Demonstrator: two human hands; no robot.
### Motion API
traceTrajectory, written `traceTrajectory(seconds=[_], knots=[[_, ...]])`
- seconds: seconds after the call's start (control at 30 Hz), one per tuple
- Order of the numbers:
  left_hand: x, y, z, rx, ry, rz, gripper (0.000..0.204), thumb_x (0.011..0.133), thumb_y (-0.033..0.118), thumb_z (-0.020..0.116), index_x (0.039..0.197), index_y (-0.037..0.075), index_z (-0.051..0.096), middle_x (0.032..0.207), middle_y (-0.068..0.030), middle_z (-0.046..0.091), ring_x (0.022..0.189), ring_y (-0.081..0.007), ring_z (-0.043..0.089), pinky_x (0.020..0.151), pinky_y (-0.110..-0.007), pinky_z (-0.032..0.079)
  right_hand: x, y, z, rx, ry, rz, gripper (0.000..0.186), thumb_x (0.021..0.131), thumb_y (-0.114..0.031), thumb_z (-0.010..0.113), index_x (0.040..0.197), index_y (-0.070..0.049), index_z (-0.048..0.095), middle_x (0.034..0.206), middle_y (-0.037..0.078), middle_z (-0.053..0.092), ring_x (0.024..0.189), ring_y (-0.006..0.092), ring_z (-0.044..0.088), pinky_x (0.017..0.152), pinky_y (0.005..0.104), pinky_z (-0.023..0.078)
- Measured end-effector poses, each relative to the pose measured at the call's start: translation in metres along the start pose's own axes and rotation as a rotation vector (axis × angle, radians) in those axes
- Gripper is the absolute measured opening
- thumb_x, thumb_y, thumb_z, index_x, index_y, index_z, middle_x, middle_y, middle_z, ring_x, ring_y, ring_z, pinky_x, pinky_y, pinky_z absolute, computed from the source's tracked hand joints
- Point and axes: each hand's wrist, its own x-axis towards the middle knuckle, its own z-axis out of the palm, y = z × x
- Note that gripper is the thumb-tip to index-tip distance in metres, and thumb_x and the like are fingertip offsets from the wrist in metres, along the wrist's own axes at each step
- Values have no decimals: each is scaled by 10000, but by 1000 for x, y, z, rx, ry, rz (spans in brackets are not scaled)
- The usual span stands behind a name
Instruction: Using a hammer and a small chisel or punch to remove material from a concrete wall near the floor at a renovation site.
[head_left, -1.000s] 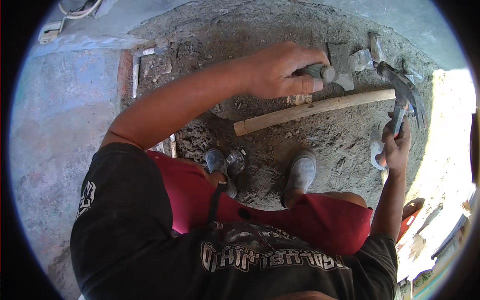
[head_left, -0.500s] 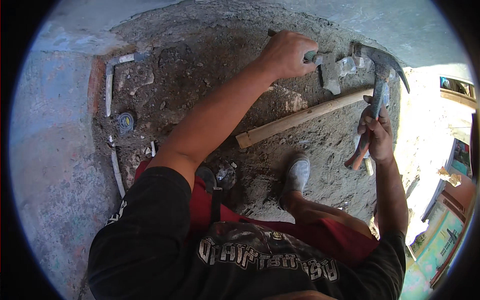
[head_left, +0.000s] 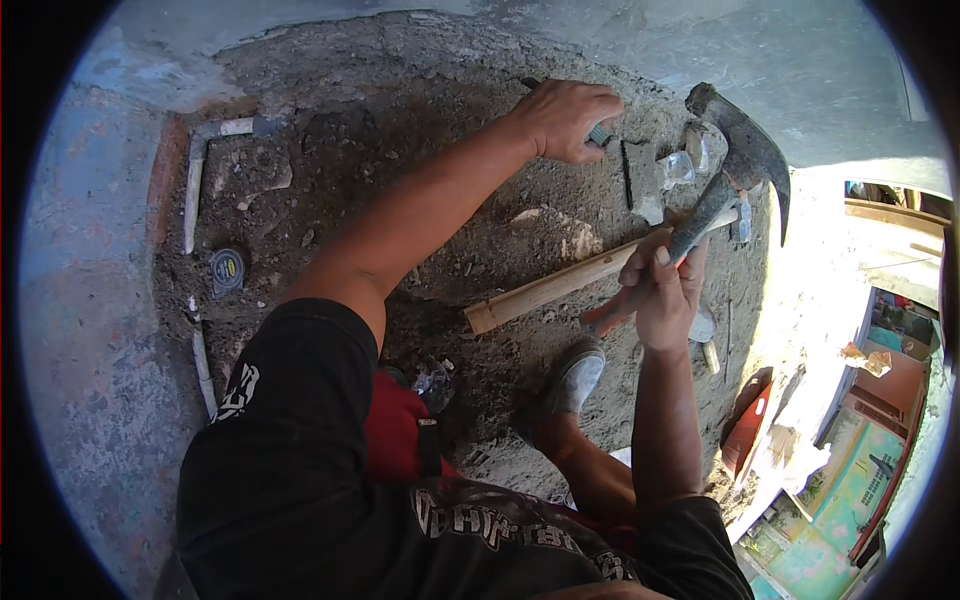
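My left hand (head_left: 570, 122), out over the dirt near the far wall's base, is closed round a short greenish metal bar (head_left: 601, 136), probably a chisel, with its dark tip poking past my knuckles. Lower right, my right hand (head_left: 665, 295) grips a hammer (head_left: 745, 155) by its red and grey handle, its large curved steel head raised at the upper right. Beneath the hammer a wooden plank (head_left: 550, 287) lies slanted on the soil. Beside my left hand lie a flat grey piece (head_left: 640, 180) and some clear plastic (head_left: 678, 168).
A tape measure (head_left: 228, 270) and white pipes (head_left: 194, 190) lie left, along a weathered bluish wall (head_left: 80, 280). A grey wall (head_left: 820, 80) rises at the far side. My shoe (head_left: 577, 380) rests on the soil. A sunlit opening at right shows an orange object (head_left: 745, 430) and boards.
My left hand has moved up toward the far wall. My right hand has shifted leftward and inward with the hammer, whose head has swung round. The view has turned slightly and my right leg shifted.
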Motion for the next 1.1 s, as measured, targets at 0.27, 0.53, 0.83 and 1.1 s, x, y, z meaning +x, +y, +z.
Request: traceTrajectory(seconds=[0.27,0.53,0.83,1.1], knots=[[-12,-14,2,94,144,-52,287,766,62,747,953,66,529,1051,-99,544,1028,-306,572,842,-451,477,-20,29,32,-35,67,32,539,945,-223,615,1365,23,384,807,30,535,598,92,513,546,227,442],[-46,-7,-2,143,78,-108,343,792,28,706,1125,59,630,1128,-79,570,1116,-294,552,922,-444,470,-34,41,32,16,58,65,608,993,-377,539,1420,7,337,730,30,526,535,93,489,484,217,420],[-30,11,-22,-147,-88,-300,358,760,-15,725,1022,46,490,1124,-128,508,1055,-328,554,910,-440,472,-37,27,36,-100,51,39,598,985,-381,565,1388,13,367,714,22,523,536,84,485,487,219,413],[-36,-8,-12,-55,153,-152,338,817,79,702,1076,63,485,1086,-122,516,1038,-325,562,846,-458,493,-43,6,55,-188,86,-52,470,991,-289,586,1301,27,431,740,14,515,585,65,494,507,222,417]])
